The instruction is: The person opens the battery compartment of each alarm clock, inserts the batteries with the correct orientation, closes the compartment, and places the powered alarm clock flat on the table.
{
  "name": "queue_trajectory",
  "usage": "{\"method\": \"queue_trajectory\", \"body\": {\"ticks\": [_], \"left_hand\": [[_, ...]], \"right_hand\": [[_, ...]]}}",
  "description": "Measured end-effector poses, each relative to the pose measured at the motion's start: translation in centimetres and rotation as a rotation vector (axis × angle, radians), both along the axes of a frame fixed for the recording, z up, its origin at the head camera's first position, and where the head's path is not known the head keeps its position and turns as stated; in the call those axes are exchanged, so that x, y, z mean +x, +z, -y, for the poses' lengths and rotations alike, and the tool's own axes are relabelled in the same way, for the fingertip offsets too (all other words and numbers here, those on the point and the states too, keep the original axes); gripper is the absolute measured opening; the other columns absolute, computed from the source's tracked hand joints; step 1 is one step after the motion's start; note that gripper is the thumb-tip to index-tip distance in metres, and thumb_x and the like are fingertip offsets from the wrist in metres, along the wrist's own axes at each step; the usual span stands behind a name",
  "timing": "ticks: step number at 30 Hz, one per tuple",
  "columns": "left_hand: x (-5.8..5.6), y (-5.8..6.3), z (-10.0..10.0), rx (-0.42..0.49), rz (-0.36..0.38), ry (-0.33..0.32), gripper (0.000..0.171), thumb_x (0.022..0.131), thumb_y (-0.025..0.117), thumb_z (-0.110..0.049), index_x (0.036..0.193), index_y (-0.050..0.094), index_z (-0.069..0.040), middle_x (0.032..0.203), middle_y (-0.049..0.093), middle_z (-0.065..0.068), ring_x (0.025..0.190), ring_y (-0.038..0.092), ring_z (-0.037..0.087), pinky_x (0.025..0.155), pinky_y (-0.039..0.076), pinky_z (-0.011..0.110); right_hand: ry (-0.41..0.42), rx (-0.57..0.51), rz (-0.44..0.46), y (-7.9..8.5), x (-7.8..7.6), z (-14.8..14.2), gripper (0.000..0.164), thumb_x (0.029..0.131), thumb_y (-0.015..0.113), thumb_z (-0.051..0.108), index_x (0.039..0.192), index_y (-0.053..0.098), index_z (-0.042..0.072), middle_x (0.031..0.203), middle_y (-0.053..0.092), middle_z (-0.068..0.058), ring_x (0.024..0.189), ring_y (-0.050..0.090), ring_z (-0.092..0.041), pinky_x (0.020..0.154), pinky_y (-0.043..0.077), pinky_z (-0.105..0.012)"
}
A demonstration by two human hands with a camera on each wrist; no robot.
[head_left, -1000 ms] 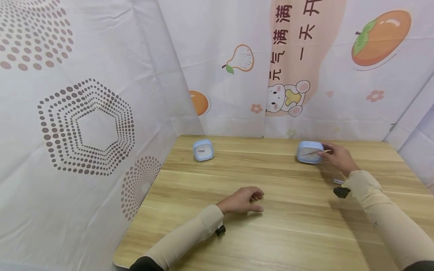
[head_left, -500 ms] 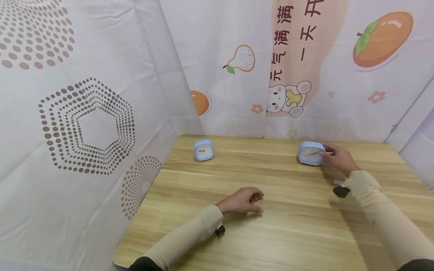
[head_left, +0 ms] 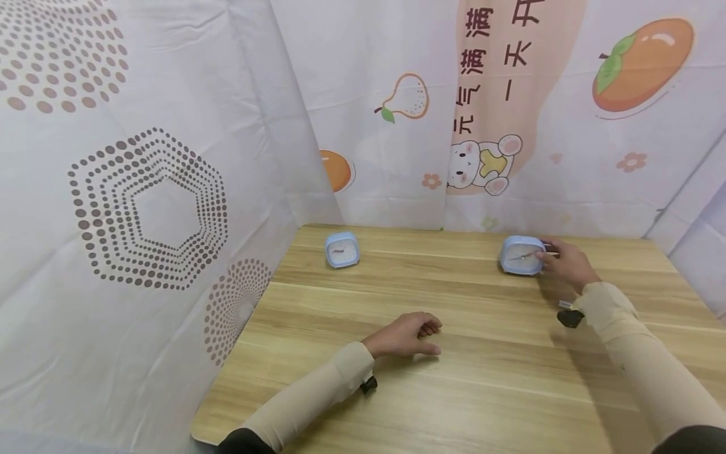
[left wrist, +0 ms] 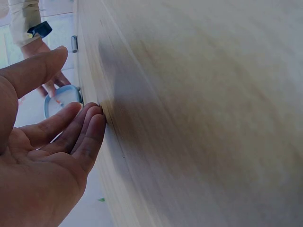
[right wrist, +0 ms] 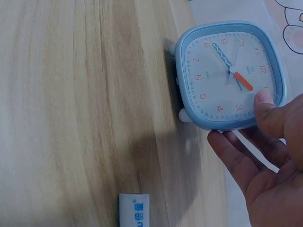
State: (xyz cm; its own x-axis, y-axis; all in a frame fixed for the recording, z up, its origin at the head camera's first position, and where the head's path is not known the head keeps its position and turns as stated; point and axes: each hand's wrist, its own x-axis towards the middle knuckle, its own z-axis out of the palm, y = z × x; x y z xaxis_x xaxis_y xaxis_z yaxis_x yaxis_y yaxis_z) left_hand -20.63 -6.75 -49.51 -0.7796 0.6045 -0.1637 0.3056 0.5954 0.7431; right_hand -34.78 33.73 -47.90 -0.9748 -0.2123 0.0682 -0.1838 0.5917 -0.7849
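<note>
A light blue alarm clock (head_left: 522,255) with a white dial stands at the back right of the table. My right hand (head_left: 569,265) grips its right side; in the right wrist view the thumb (right wrist: 269,113) lies over the front edge of the clock (right wrist: 227,75), and the fingers reach along its side and behind. A similar blue alarm clock (head_left: 342,250) stands at the back left, away from both hands. My left hand (head_left: 404,334) rests at the middle of the table, holding nothing. Its fingers (left wrist: 90,127) bend loosely, fingertips at the wood, thumb apart.
A small white block with blue print (right wrist: 134,210) lies on the wooden table (head_left: 454,403) near my right wrist. Dark wrist cameras (head_left: 570,318) sit under both sleeves. Printed curtains (head_left: 363,126) hang along the table's back edge and its left side.
</note>
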Motion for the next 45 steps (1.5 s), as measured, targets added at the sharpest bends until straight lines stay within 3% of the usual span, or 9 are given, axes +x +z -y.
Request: {"method": "queue_trajectory", "body": {"ticks": [7, 14, 20, 28, 32, 36, 45], "left_hand": [[0.0, -0.1, -0.1, -0.001, -0.009, -0.006, 0.049, 0.092, 0.081, -0.025, 0.133, 0.062, -0.007, 0.12, 0.065, -0.005, 0.108, 0.057, 0.003, 0.097, 0.046, 0.019], [0.1, 0.2, 0.0, -0.003, -0.006, -0.014, 0.049, 0.093, 0.08, -0.026, 0.134, 0.062, -0.007, 0.123, 0.065, -0.004, 0.111, 0.058, 0.004, 0.098, 0.046, 0.02], [0.0, 0.1, 0.1, 0.003, -0.007, -0.017, 0.048, 0.094, 0.079, -0.026, 0.134, 0.063, -0.007, 0.124, 0.066, -0.004, 0.111, 0.059, 0.005, 0.098, 0.047, 0.021], [-0.4, 0.4, 0.7, 0.005, -0.05, 0.013, 0.042, 0.095, 0.078, -0.025, 0.131, 0.066, -0.008, 0.119, 0.067, -0.003, 0.106, 0.061, 0.007, 0.094, 0.05, 0.022], [-0.9, 0.2, 1.5, 0.058, -0.045, 0.061, 0.037, 0.096, 0.077, -0.024, 0.128, 0.067, -0.008, 0.115, 0.069, -0.003, 0.102, 0.063, 0.006, 0.089, 0.052, 0.023], [-1.6, 0.2, 2.5, 0.119, -0.042, 0.102, 0.034, 0.098, 0.074, -0.024, 0.127, 0.068, -0.007, 0.116, 0.07, -0.001, 0.102, 0.065, 0.009, 0.087, 0.054, 0.027], [-4.0, 0.2, 6.4, 0.145, -0.102, 0.198, 0.032, 0.101, 0.069, -0.025, 0.127, 0.068, -0.007, 0.119, 0.069, 0.004, 0.1, 0.066, 0.015, 0.081, 0.057, 0.032]], "right_hand": [[0.0, -0.03, -0.005, 0.0, 0.1, -0.1, 0.057, 0.107, 0.056, 0.015, 0.149, 0.033, -0.017, 0.141, 0.042, -0.046, 0.123, 0.05, -0.055, 0.079, 0.059, -0.028], [-0.01, 0.015, 0.087, 0.2, 0.8, -0.3, 0.071, 0.107, 0.058, 0.028, 0.155, 0.025, -0.012, 0.139, 0.044, -0.046, 0.11, 0.065, -0.043, 0.079, 0.06, -0.033], [-0.028, 0.054, 0.094, 0.2, 2.2, -0.7, 0.08, 0.107, 0.054, 0.041, 0.156, 0.02, -0.013, 0.138, 0.045, -0.046, 0.097, 0.071, -0.043, 0.078, 0.06, -0.039], [-0.106, 0.056, 0.072, 0.0, 4.6, -1.0, 0.078, 0.108, 0.047, 0.047, 0.153, 0.025, -0.013, 0.135, 0.046, -0.045, 0.099, 0.069, -0.045, 0.079, 0.059, -0.046], [-0.119, 0.021, 0.073, -0.1, 5.7, -0.7, 0.075, 0.108, 0.047, 0.047, 0.151, 0.028, -0.012, 0.133, 0.048, -0.043, 0.096, 0.069, -0.044, 0.074, 0.061, -0.04], [-0.081, 0.007, 0.051, 0.0, 7.0, 0.0, 0.07, 0.109, 0.046, 0.044, 0.149, 0.032, -0.011, 0.129, 0.051, -0.04, 0.093, 0.069, -0.043, 0.072, 0.06, -0.036], [-0.013, -0.001, -0.008, 0.5, 10.2, 3.9, 0.053, 0.108, 0.052, 0.04, 0.139, 0.049, -0.003, 0.124, 0.062, -0.029, 0.102, 0.065, -0.041, 0.075, 0.06, -0.041]]}}
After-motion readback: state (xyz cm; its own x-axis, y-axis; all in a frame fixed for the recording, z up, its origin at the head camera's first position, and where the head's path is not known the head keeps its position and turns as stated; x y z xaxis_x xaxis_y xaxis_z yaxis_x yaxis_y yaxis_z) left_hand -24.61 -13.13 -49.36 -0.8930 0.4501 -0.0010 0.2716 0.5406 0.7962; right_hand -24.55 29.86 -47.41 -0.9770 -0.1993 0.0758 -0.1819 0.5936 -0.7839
